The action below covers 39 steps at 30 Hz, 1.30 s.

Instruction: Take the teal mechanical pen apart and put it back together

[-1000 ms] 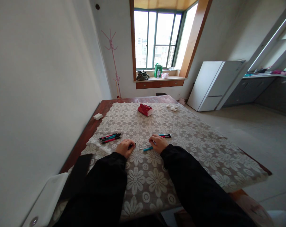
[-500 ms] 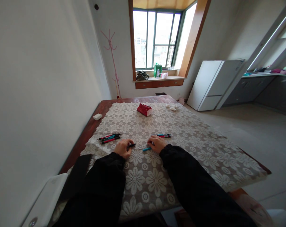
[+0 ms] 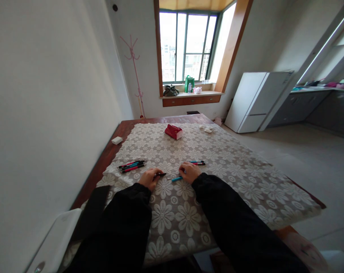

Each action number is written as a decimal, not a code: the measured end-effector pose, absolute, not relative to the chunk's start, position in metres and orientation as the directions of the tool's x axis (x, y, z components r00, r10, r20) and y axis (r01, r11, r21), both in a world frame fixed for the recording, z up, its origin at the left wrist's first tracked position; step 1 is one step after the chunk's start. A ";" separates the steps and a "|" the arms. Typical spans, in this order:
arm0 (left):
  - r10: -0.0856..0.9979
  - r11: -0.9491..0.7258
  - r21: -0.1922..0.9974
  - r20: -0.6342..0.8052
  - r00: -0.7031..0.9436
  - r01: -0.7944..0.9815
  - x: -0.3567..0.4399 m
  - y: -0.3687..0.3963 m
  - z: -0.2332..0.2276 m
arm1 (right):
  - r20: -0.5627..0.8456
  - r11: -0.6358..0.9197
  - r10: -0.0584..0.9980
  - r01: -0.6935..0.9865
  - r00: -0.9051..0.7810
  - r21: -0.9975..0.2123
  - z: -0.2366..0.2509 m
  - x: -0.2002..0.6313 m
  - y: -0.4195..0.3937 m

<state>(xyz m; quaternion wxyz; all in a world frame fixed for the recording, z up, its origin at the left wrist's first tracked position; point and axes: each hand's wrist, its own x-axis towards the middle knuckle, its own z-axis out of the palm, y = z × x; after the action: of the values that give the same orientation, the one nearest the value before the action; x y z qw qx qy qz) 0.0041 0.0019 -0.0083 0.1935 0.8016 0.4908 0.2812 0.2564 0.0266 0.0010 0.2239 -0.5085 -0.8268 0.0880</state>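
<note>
My left hand (image 3: pixel 149 178) rests on the flowered lace tablecloth (image 3: pixel 225 167) and grips a black pen part (image 3: pixel 160 174) whose tip points right. My right hand (image 3: pixel 190 172) sits a little to the right, its fingers on a thin refill and beside a blue pen barrel (image 3: pixel 177 178) that lies on the cloth. A bunch of several red, blue and black pens (image 3: pixel 131 165) lies left of my left hand. Two more pens (image 3: pixel 197 162) lie just beyond my right hand.
A red packet (image 3: pixel 174 132) and a crumpled white tissue (image 3: pixel 207 129) lie at the table's far end. A white block (image 3: pixel 117 140) sits on the bare wood at the left. The white wall runs along the left; a white plastic chair back (image 3: pixel 57 239) is near left.
My left hand has pushed the black pen part a little to the right, towards my right hand. The view has shifted slightly; the pens on the cloth have not moved.
</note>
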 end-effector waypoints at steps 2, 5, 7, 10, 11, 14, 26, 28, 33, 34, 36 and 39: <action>0.896 -0.442 0.598 0.259 0.361 0.669 0.004 0.003 -0.010 | 0.276 0.464 0.882 0.803 -0.381 -0.375 0.002 0.256 0.026; 0.897 -0.441 0.588 0.265 0.354 0.678 0.004 0.004 -0.012 | 0.278 0.466 0.881 0.800 -0.382 -0.378 0.001 0.256 0.026; 0.895 -0.445 0.560 0.278 0.348 0.699 0.004 0.004 -0.011 | 0.290 0.489 0.869 0.787 -0.401 -0.375 -0.001 0.256 0.026; 0.887 -0.461 0.514 0.296 0.355 0.723 0.003 0.004 -0.010 | 0.312 0.548 0.834 0.753 -0.455 -0.365 -0.003 0.256 0.026; 0.885 -0.463 0.506 0.298 0.357 0.727 0.003 0.004 -0.010 | 0.314 0.560 0.826 0.745 -0.468 -0.363 -0.003 0.256 0.026; 0.886 -0.461 0.503 0.300 0.352 0.731 0.004 0.005 -0.010 | 0.301 0.568 0.822 0.738 -0.484 -0.364 -0.003 0.255 0.026; 0.895 -0.443 0.499 0.296 0.334 0.745 0.005 0.004 -0.006 | 0.275 0.512 0.858 0.774 -0.434 -0.373 -0.004 0.256 0.029; 0.897 -0.440 0.503 0.289 0.335 0.744 0.005 0.003 -0.005 | 0.266 0.507 0.860 0.780 -0.435 -0.366 -0.002 0.256 0.028; 0.912 -0.404 0.517 0.289 0.291 0.754 0.003 0.005 -0.007 | 0.235 0.489 0.871 0.796 -0.430 -0.356 0.002 0.257 0.027; 0.917 -0.392 0.522 0.289 0.275 0.758 0.003 0.005 -0.008 | 0.231 0.483 0.875 0.799 -0.425 -0.358 0.003 0.257 0.027; 0.925 -0.370 0.531 0.291 0.246 0.763 0.002 0.007 -0.010 | 0.227 0.474 0.880 0.804 -0.417 -0.359 0.003 0.257 0.027; 0.925 -0.368 0.536 0.295 0.240 0.760 0.000 0.008 -0.013 | 0.234 0.468 0.883 0.806 -0.407 -0.361 0.002 0.257 0.028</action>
<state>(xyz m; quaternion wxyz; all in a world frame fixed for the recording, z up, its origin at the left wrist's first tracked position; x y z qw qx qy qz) 0.0003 0.0081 -0.0128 0.1422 0.7743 0.5439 0.2904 0.2574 0.0278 0.0015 0.1989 -0.5067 -0.8333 0.0959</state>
